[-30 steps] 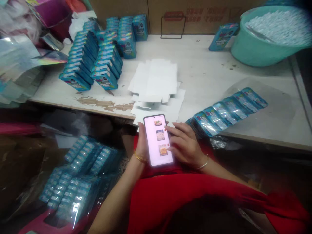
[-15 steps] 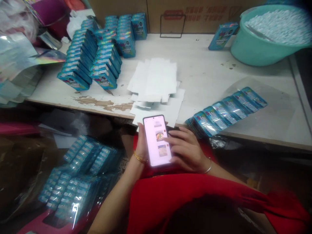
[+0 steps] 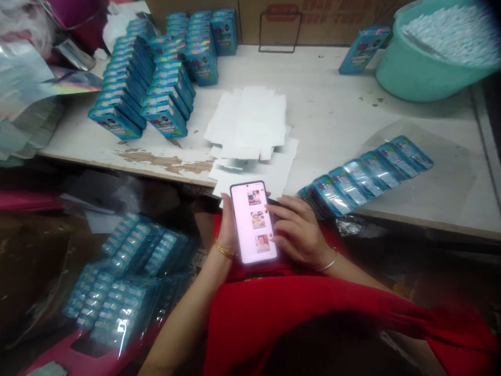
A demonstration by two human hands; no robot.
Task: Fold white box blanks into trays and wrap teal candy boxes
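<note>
A lit smartphone (image 3: 246, 235) lies tilted in my left hand (image 3: 226, 224), whose thumb runs along its left edge while the palm and other fingers are mostly behind it. Three small pictures show in a column on its pale screen. At the phone's right edge is my right hand (image 3: 301, 230), fingers apart and stretched toward the screen, holding nothing. Just beyond the phone, a pile of flat white cardboard blanks (image 3: 250, 125) rests on the worn white table (image 3: 321, 115).
Rows of blue candy boxes (image 3: 164, 117) stand at the back left. A wrapped row of blue packs (image 3: 364, 177) lies at the right, below a turquoise tub (image 3: 418, 73) of small white pieces. Film-wrapped blue bundles (image 3: 121, 303) sit on a pink stool (image 3: 62, 355) at lower left.
The pictures on the phone's screen have scrolled to different ones. My right hand's fingers have shifted slightly up along the phone's edge. The whole view has tilted a little.
</note>
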